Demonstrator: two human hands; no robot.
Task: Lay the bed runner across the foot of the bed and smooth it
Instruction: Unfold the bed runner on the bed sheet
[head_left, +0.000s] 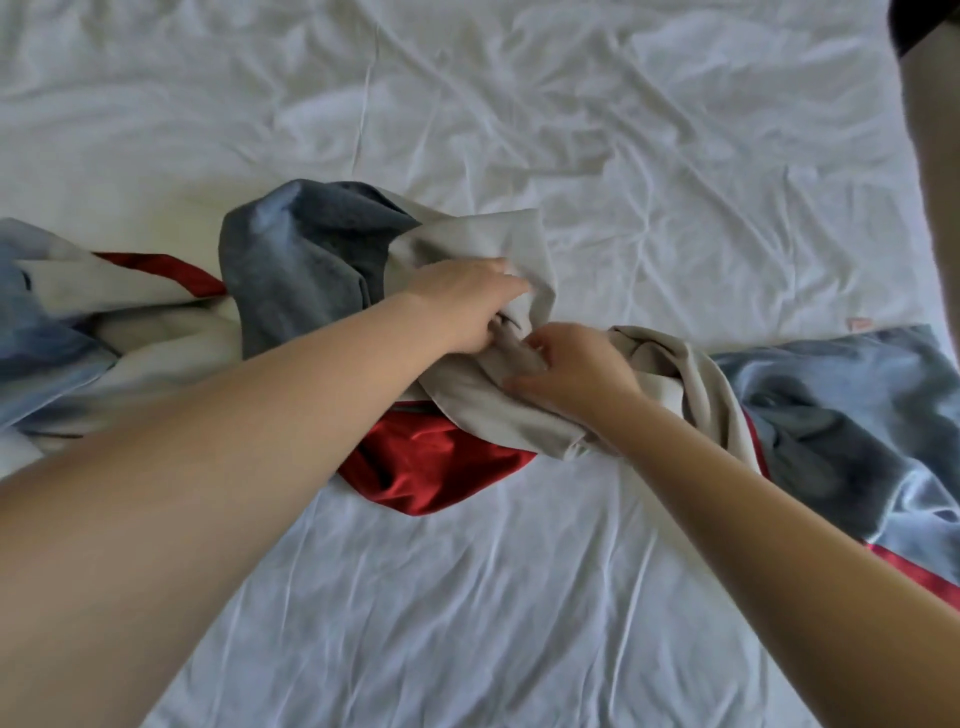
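We grip the runner (306, 260), twisted in a heap across the sheet (467, 597), with left hand (467, 306) and right hand (571, 374) both clutching its pale lining; soft, light and likely slippery, it seems best taken by its edges.

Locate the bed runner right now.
Head view: the bed runner lies bunched across the white sheet, its twisted middle at centre gripped by the left hand and right hand.
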